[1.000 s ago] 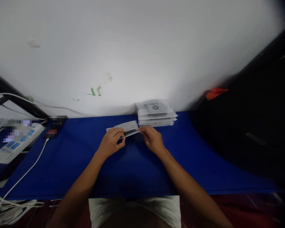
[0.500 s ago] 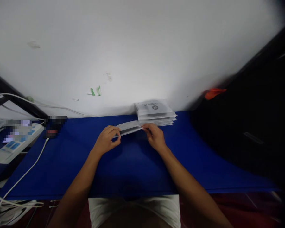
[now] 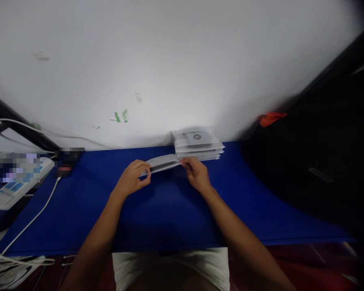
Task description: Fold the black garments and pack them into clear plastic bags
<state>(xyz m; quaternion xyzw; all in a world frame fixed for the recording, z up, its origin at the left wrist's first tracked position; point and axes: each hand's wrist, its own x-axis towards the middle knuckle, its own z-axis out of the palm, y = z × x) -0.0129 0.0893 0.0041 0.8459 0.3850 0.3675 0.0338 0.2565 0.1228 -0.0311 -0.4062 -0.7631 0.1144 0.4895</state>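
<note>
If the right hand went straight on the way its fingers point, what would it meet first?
The right hand would first meet the packet it pinches; beyond, probably the wall, though depth is unclear.

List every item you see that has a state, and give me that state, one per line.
Held packet: gripped at both ends; whether sealed, unclear
Left hand: closed on the packet's left end
Right hand: pinching the packet's right end
Stack of packets: piled flat, edges uneven, print showing on top
Power strip: partly pixelated; on or off unclear
White cable: slack, curving across the blue tabletop
</note>
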